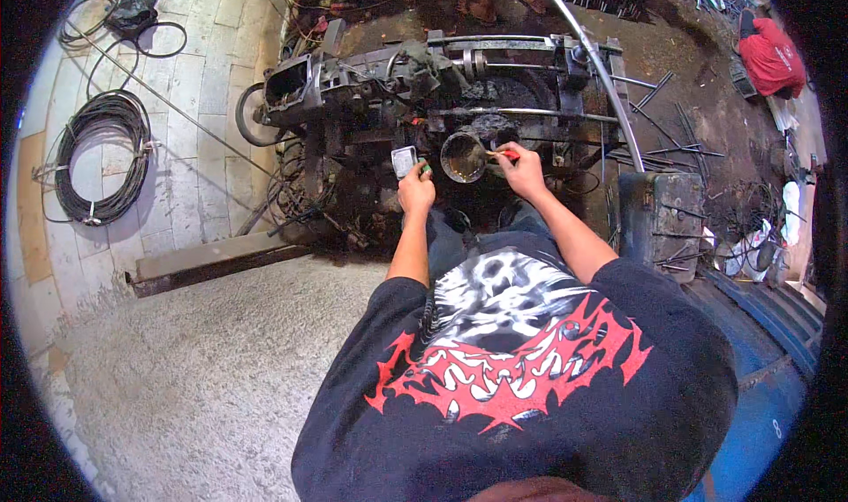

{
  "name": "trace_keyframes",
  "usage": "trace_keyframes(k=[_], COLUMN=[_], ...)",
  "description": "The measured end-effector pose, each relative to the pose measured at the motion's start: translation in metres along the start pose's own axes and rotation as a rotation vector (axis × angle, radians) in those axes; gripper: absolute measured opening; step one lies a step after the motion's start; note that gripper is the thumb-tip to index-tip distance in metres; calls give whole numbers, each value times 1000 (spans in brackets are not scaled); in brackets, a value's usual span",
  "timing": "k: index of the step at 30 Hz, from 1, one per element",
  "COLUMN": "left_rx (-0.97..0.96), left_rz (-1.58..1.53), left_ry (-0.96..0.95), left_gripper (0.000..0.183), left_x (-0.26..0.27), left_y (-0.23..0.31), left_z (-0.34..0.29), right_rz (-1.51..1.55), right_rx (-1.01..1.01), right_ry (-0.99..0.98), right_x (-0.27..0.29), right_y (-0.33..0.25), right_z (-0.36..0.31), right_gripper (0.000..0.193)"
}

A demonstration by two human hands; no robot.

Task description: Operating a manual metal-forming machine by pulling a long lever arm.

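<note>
My right hand (525,172) is closed on the red handle of a small brush (493,154). The brush tip is at the right rim of a round metal pot (453,174), which has brownish liquid or residue inside. My left hand (415,190) is closed on a small rectangular piece (404,160) with a pale grey face and a darker edge. Something green shows at the fingertips of that hand. The pot lies between my two hands, in front of a greasy machine (371,69) with metal rods; what it rests on is hidden.
A coil of black cable (104,158) lies on pale floor tiles at left. A long metal bar (221,259) lies beside rough concrete. A bright curved pipe (601,65) crosses the machine's right side. A dark metal box (661,224), scattered rods and red cloth (772,56) are at right.
</note>
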State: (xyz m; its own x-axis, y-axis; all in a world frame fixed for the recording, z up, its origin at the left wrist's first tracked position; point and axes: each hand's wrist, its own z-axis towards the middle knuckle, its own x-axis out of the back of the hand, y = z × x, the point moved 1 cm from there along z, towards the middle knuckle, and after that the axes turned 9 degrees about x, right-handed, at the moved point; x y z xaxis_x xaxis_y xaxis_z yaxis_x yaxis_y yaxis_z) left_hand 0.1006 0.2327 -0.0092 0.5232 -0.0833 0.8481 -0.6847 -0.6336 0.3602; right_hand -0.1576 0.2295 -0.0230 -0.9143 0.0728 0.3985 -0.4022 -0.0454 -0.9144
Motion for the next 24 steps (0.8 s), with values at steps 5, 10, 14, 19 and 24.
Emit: trace_keyframes(k=[5,10,14,19,24], left_rx=[-10,-28,-25,-22,-34], left_rz=[-10,-15,50,3,23], left_ry=[43,15,15,23,-14], left_gripper=[29,29,29,26,27], left_x=[-6,-2,3,4,11], left_y=[4,1,2,3,8], left_z=[1,6,8,3,4], right_rz=[179,724,677,467,-16], right_rx=[-199,-506,-430,-71,-53], right_ry=[55,219,433,527,495], right_x=[2,14,44,34,17], right_y=[9,11,2,-9,-6], right_z=[8,31,73,135,150], right_gripper=[14,11,19,20,21])
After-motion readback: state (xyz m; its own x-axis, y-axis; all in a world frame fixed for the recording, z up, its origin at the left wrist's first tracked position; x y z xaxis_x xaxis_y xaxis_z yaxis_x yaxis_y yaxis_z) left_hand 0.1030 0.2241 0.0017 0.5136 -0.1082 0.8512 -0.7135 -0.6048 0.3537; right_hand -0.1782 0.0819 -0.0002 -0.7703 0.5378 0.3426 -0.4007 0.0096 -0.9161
